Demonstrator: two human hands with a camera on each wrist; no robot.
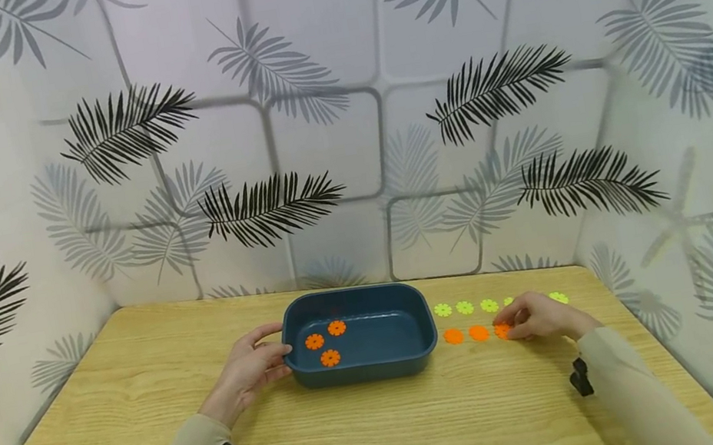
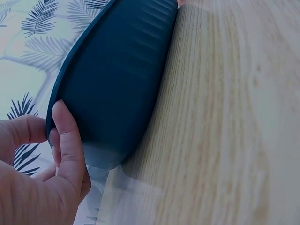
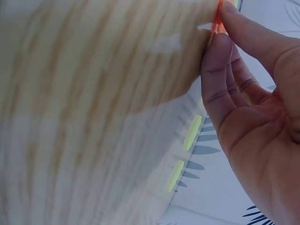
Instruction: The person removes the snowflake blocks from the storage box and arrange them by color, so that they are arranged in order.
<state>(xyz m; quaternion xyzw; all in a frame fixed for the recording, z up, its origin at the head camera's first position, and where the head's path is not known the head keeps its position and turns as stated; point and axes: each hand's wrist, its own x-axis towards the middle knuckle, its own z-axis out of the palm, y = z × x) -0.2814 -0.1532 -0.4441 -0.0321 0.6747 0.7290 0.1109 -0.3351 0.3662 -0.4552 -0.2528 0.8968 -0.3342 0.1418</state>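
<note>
A dark blue rectangular plastic bin (image 1: 366, 371) stands upright on the table, with three orange notched discs (image 1: 330, 358) lying in its left part. My left hand (image 1: 247, 372) pinches the bin's left rim between thumb and fingers, seen closely in the left wrist view. To the right of the bin, my right hand (image 1: 542, 316) holds an orange notched disc (image 1: 503, 330) at the table surface by its fingertips. In the right wrist view only part of that disc (image 3: 219, 15) shows between thumb and fingers. Two more orange discs (image 1: 478, 333) lie left of this hand.
A row of several yellow-green notched discs (image 1: 464, 308) lies behind the orange ones, partly hidden by the right hand. The wooden table (image 1: 390, 435) meets a leaf-patterned wall covering (image 1: 330, 141) at the back and sides.
</note>
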